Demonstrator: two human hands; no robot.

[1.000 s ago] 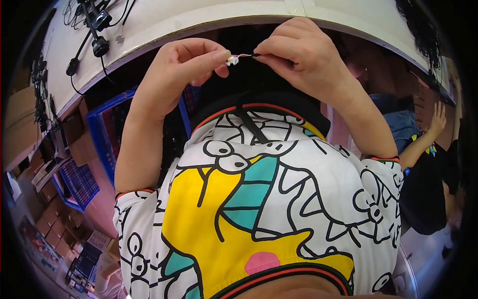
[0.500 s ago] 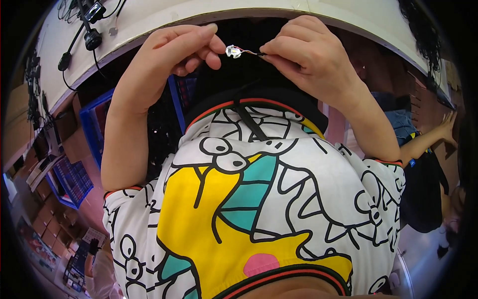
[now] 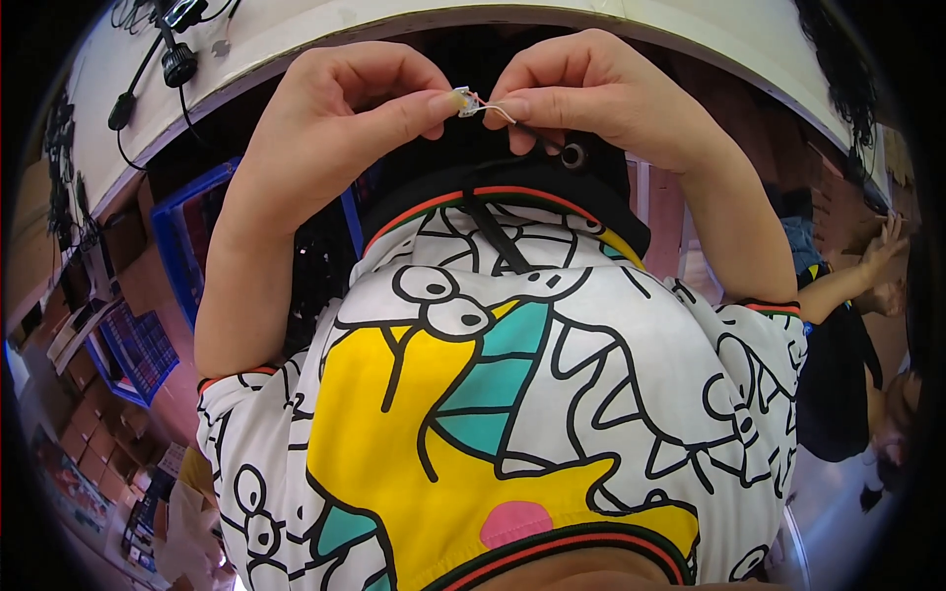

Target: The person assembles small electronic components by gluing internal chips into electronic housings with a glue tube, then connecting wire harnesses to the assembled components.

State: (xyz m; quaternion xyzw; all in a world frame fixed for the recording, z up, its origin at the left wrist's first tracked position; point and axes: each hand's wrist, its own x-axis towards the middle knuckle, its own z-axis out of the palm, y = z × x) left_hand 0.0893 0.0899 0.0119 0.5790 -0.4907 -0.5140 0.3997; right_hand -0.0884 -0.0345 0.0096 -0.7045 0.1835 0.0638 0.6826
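My left hand (image 3: pixel 360 110) pinches a small white circuit board (image 3: pixel 469 102) by its edge, between thumb and forefinger. Thin light-coloured wires (image 3: pixel 503 112) run from the board toward my right hand (image 3: pixel 601 97). My right hand is closed, its thumb and forefinger gripping these wires close to the board. Below its fingers hangs a black cable (image 3: pixel 537 137) with a round, ring-like metallic end (image 3: pixel 574 156). Both hands are raised over my lap, just in front of the table edge. How the wires join the board is too small to tell.
A white table (image 3: pixel 680 30) curves across the far side, with black cables and plugs (image 3: pixel 178 65) at its left. Bundled black cables (image 3: pixel 838 89) hang at the far right. Blue crates (image 3: pixel 172 231) stand at left. Another person's arm (image 3: pixel 838 286) reaches in at right.
My left thumb and forefinger have closed on the circuit board. My right hand has turned and shifted its grip onto the wires, and the black cable's round end has come into sight.
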